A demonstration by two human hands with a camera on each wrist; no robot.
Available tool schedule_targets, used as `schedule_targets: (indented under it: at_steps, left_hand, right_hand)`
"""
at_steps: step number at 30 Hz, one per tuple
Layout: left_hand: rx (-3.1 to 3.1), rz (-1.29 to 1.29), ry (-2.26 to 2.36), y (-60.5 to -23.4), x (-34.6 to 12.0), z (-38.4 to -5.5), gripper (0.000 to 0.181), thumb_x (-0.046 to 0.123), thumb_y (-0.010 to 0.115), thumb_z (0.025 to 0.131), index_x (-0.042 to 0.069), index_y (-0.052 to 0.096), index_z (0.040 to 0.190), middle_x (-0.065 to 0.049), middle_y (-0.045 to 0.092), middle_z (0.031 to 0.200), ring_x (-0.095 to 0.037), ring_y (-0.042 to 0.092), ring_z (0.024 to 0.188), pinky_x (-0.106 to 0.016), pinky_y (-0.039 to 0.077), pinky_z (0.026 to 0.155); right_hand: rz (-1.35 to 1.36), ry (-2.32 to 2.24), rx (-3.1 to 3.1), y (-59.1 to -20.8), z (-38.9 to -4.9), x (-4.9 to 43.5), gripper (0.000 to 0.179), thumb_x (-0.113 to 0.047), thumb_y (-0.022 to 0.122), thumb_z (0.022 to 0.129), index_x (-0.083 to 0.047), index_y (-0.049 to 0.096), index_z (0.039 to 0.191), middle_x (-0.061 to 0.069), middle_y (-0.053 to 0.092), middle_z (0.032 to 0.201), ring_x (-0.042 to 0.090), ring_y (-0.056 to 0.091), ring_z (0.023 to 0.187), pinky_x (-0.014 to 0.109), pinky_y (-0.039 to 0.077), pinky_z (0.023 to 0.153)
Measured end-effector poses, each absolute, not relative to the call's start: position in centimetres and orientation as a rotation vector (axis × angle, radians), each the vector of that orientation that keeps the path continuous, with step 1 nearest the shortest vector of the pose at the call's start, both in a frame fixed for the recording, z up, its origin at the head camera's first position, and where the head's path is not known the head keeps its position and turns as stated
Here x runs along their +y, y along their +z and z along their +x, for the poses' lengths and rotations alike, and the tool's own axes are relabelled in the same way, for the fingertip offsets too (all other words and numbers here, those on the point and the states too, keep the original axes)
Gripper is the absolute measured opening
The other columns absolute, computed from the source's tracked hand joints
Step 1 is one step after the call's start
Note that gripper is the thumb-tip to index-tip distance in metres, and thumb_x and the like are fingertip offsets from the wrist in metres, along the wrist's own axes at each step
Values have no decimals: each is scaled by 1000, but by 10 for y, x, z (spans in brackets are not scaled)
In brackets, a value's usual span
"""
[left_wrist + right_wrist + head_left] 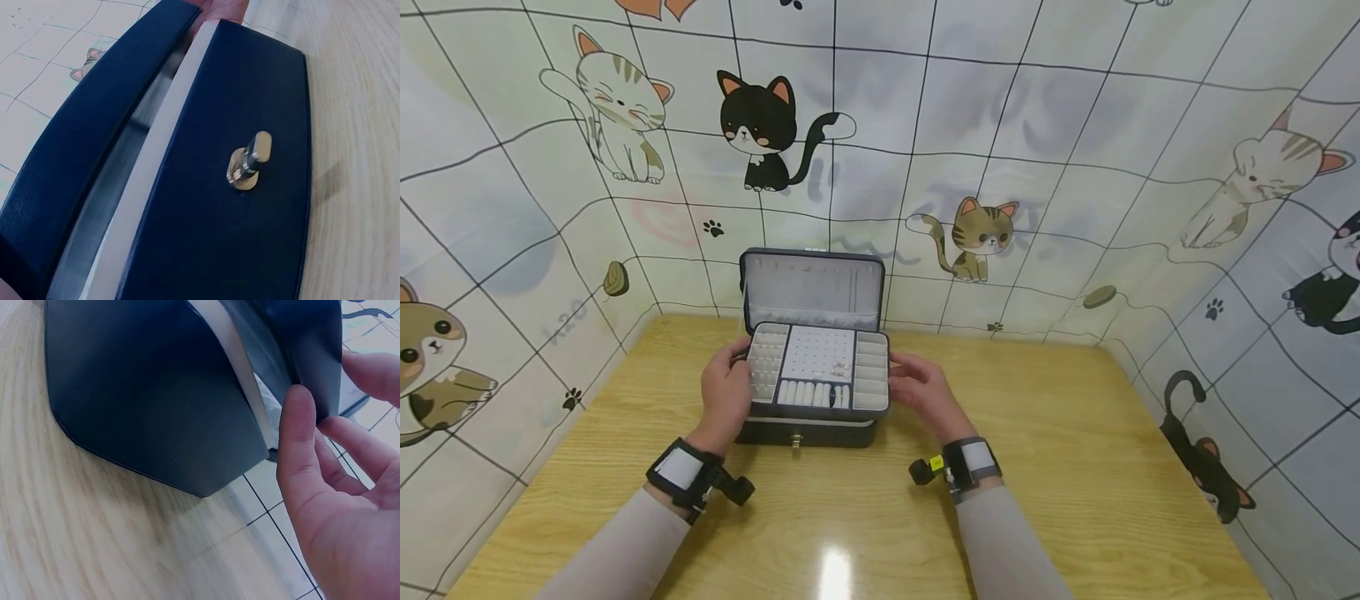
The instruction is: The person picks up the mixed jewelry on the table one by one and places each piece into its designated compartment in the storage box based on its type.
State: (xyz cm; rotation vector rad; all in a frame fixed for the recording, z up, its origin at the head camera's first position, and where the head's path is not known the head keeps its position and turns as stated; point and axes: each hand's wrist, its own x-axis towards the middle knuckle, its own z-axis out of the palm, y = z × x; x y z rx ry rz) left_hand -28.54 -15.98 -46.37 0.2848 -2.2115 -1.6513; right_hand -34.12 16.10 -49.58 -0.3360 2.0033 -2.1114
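A dark jewelry box (842,435) stands on the table with its lid (812,292) raised against the back. Its upper tray (820,411) is lifted off the base, and a gap with a pale rim shows between them in both wrist views. My left hand (727,392) grips the tray's left side. On the opposite side my right hand (925,392) pinches the tray's edge, thumb and fingers on the dark wall (319,356). White compartments flank a dotted pad (812,350), with small earrings (841,368) on it and ring rolls (805,393) below.
A gold clasp (240,169) juts from the front of the base. The wooden table (1022,450) extends to both sides and toward me. Behind the box hangs a cat-print cloth (880,167), close to the raised lid.
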Motion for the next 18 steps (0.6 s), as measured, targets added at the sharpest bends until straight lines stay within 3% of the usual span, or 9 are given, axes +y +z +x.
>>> schedule_targets:
  at_steps: [12,18]
  left_hand:
    - [-2171,295,-1675,-463,-168,-289,49,7,37,105,0,57,149,-19,56,157,-31,51,139,-48,40,114]
    - [-2182,301,-1672,-464,-172,-288,49,7,37,105,0,56,149,-19,56,156,-31,50,141,-48,40,113]
  right_hand:
    - [-360,-2118,1989,-501,-342,153,55,-2,63,100,1,51,154,21,65,128,14,70,102,29,61,91]
    - [-333,-2100,2006,-502,-341,150,55,-6,64,101,-4,52,155,23,63,134,16,69,107,30,61,94]
